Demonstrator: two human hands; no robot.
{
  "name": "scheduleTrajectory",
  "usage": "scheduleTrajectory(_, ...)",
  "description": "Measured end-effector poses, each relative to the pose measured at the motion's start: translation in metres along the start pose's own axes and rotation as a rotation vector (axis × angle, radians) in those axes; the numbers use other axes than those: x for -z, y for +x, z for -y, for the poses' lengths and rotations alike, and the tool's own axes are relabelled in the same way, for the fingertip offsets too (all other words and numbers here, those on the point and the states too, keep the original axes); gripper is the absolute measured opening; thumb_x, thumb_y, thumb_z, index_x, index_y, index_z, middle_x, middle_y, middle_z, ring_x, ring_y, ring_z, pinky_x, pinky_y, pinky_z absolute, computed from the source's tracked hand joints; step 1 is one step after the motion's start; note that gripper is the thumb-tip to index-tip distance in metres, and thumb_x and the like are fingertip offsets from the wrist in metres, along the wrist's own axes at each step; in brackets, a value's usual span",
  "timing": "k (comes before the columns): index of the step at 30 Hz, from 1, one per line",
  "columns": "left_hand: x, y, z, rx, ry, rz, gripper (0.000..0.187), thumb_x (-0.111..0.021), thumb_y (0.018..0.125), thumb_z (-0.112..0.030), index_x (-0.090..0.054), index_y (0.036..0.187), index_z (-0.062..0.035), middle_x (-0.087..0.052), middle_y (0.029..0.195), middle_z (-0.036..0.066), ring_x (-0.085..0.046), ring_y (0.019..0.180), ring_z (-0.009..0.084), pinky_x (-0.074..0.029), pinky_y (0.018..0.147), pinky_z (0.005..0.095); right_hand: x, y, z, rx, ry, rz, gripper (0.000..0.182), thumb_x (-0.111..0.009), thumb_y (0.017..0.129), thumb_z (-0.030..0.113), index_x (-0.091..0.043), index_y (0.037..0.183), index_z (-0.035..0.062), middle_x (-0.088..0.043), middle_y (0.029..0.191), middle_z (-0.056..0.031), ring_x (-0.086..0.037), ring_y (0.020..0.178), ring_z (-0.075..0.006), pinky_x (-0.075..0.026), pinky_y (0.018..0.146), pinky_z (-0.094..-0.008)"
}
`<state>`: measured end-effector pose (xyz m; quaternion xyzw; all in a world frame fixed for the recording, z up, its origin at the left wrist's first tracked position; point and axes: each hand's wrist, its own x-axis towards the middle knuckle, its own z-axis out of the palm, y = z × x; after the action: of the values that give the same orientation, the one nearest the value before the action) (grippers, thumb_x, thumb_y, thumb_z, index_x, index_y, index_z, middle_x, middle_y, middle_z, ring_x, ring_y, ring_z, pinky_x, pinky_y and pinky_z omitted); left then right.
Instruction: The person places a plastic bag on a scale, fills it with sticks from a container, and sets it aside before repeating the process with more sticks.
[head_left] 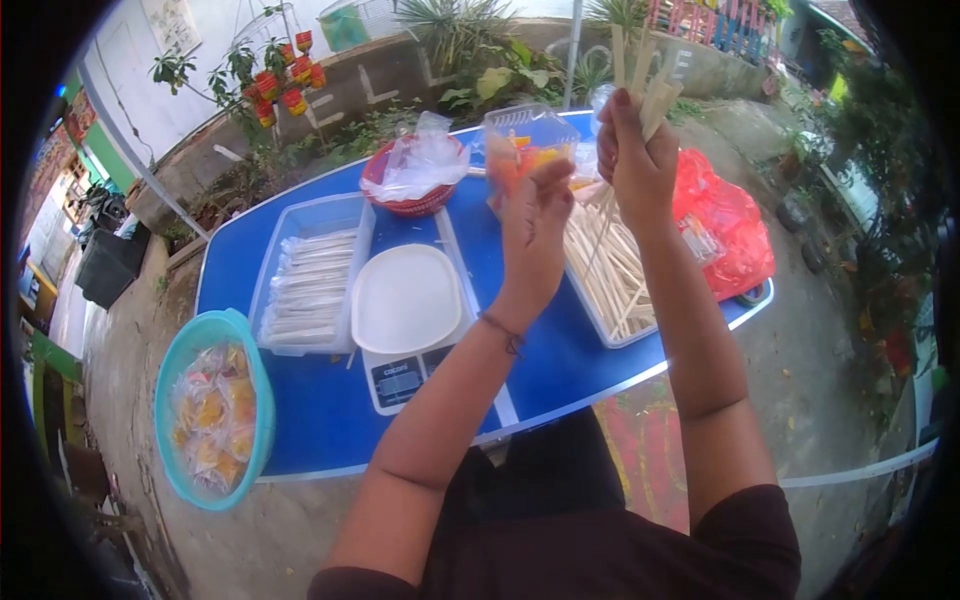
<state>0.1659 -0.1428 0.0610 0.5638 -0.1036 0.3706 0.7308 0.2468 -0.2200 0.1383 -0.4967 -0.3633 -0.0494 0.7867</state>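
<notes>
My right hand [637, 150] is raised at the upper right, fingers wrapped round a bundle of flat wooden sticks [655, 105] that fan out above it. Lower and to its left, my left hand [538, 225] is up with its fingers apart, in front of a clear plastic container [530, 130] with orange and yellow items. Below my right hand, a white tray [612, 342] holds many loose wooden sticks [605, 260]. A white kitchen scale [407, 300] with a small display stands left of my left forearm.
On the blue table [310, 400] are a clear bin [300, 345] of wrapped sticks, a red basket [425, 205] with plastic bags and a red plastic bag [725, 225]. A turquoise basin [262, 400] with packaged items is at the left edge.
</notes>
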Motion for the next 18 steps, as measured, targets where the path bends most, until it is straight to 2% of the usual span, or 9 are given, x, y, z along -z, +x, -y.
scheduleTrajectory(2, 0.014, 0.002, -0.018, -0.1, -0.007, -0.076, 0.031, -0.047, 0.1, -0.011, -0.051, 0.127, 0.0031, -0.057, 0.127, 0.012, -0.053, 0.119, 0.0188, -0.037, 0.107, 0.0324, -0.024, -0.002, -0.005, 0.025, 0.064, 0.053, 0.035, -0.053, 0.101, 0.036, -0.054, 0.082, 0.0061, -0.04, 0.057, 0.0044, -0.034, 0.043, -0.0027, -0.023, 0.039, -0.0206)
scheduleTrajectory(3, 0.023, 0.004, -0.03, -0.136, 0.101, -0.083, 0.034, -0.045, 0.101, -0.016, -0.05, 0.127, 0.0039, -0.057, 0.127, 0.013, -0.051, 0.123, 0.02, -0.035, 0.109, 0.0338, -0.039, -0.003, -0.007, 0.021, 0.098, 0.071, 0.035, -0.053, 0.101, 0.036, -0.054, 0.082, 0.0059, -0.04, 0.057, 0.0043, -0.034, 0.044, -0.0029, -0.023, 0.039, -0.0206)
scheduleTrajectory(6, 0.064, 0.007, -0.049, -0.243, 0.165, -0.131, 0.031, -0.046, 0.101, -0.015, -0.052, 0.126, 0.0022, -0.056, 0.127, 0.011, -0.05, 0.12, 0.0177, -0.036, 0.104, 0.03, -0.088, -0.011, -0.016, 0.0, 0.196, 0.091, 0.035, -0.053, 0.101, 0.035, -0.053, 0.083, 0.0051, -0.041, 0.058, 0.0033, -0.036, 0.045, -0.0038, -0.024, 0.04, -0.0211)
scheduleTrajectory(10, 0.116, 0.001, -0.078, -0.298, 0.225, -0.172, 0.036, -0.044, 0.102, -0.023, -0.051, 0.128, 0.0025, -0.052, 0.132, 0.012, -0.047, 0.125, 0.0203, -0.031, 0.109, 0.0331, -0.138, -0.029, -0.041, -0.01, 0.274, 0.173, 0.032, -0.053, 0.101, 0.032, -0.054, 0.085, 0.0041, -0.043, 0.059, 0.0034, -0.038, 0.049, -0.0031, -0.028, 0.043, -0.0209)
scheduleTrajectory(13, 0.14, -0.016, -0.093, -0.271, 0.294, -0.221, 0.04, -0.043, 0.103, -0.027, -0.05, 0.129, 0.0023, -0.051, 0.133, 0.012, -0.046, 0.126, 0.0211, -0.03, 0.11, 0.0343, -0.165, -0.05, -0.062, 0.034, 0.26, 0.208, 0.031, -0.054, 0.101, 0.03, -0.055, 0.086, 0.0023, -0.045, 0.061, 0.0048, -0.038, 0.054, -0.0023, -0.03, 0.048, -0.021)
scheduleTrajectory(18, 0.172, -0.039, -0.086, -0.213, 0.342, -0.232, 0.043, -0.044, 0.104, -0.031, -0.049, 0.13, 0.0025, -0.052, 0.132, 0.012, -0.045, 0.126, 0.0209, -0.03, 0.109, 0.0344, -0.176, -0.08, -0.083, -0.038, 0.198, 0.28, 0.029, -0.054, 0.101, 0.026, -0.057, 0.087, 0.0014, -0.047, 0.06, 0.0029, -0.041, 0.053, -0.0027, -0.032, 0.047, -0.0208)
